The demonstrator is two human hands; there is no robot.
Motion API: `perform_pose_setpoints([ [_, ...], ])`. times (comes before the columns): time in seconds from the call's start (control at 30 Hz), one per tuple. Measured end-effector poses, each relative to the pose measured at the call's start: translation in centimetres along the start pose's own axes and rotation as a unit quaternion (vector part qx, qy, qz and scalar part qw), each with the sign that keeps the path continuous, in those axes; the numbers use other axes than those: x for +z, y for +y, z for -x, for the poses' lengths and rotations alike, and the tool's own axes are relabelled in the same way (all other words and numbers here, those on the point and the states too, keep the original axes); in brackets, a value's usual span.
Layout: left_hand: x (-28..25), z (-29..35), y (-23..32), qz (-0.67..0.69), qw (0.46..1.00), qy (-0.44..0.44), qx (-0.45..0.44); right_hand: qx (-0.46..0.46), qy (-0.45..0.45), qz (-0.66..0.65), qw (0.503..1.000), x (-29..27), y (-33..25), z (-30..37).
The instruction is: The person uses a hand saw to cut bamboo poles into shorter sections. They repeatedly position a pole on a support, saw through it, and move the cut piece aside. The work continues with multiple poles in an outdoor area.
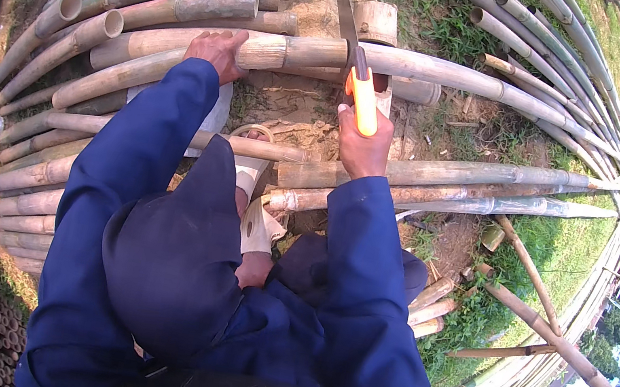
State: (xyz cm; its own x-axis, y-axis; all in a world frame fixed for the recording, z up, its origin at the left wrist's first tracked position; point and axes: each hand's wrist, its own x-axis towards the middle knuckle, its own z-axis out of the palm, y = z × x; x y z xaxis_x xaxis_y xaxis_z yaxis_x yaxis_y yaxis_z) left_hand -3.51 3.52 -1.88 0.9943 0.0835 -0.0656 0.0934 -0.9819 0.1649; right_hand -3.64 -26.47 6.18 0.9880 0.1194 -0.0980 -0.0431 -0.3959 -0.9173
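Observation:
A long tan bamboo pole [445, 71] lies crosswise in front of me and reaches away to the right. On its left part rests my left hand [218, 54], its fingers closed over the pole. My right hand [366, 139] grips the orange and yellow handle of a hand saw [362, 100]. The dark blade points away from me and lies across the pole, to the right of my left hand. How deep its teeth sit in the bamboo cannot be seen. Just past the pole, by the blade, is a short thick bamboo piece [376, 21].
Cut bamboo poles [186, 5] lie stacked at the left. More long poles [545, 65] fan out at the far right. Nearer poles [444, 175] lie between me and the work, beside my sandalled foot [259, 230]. A wooden post frame [548, 340] stands right, over grass.

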Motion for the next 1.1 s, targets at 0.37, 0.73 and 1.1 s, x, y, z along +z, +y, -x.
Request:
perform_pose_setpoints([
  [0.37, 0.4, -0.2, 0.0, -0.004, 1.0, 0.027, 0.007, -0.007, 0.015, 0.042, 0.999, -0.5, -0.3, 1.6],
  [0.73, 0.2, -0.5, -0.2, 0.006, 0.999, 0.027, 0.018, 0.0, 0.03, 0.037, 0.999, -2.2, 0.2, 5.7],
  [1.1, 1.6, 1.4, -2.4, -0.01, 0.997, 0.021, 0.078, 0.027, 0.004, 0.044, 0.999, -6.5, -4.7, 13.0],
])
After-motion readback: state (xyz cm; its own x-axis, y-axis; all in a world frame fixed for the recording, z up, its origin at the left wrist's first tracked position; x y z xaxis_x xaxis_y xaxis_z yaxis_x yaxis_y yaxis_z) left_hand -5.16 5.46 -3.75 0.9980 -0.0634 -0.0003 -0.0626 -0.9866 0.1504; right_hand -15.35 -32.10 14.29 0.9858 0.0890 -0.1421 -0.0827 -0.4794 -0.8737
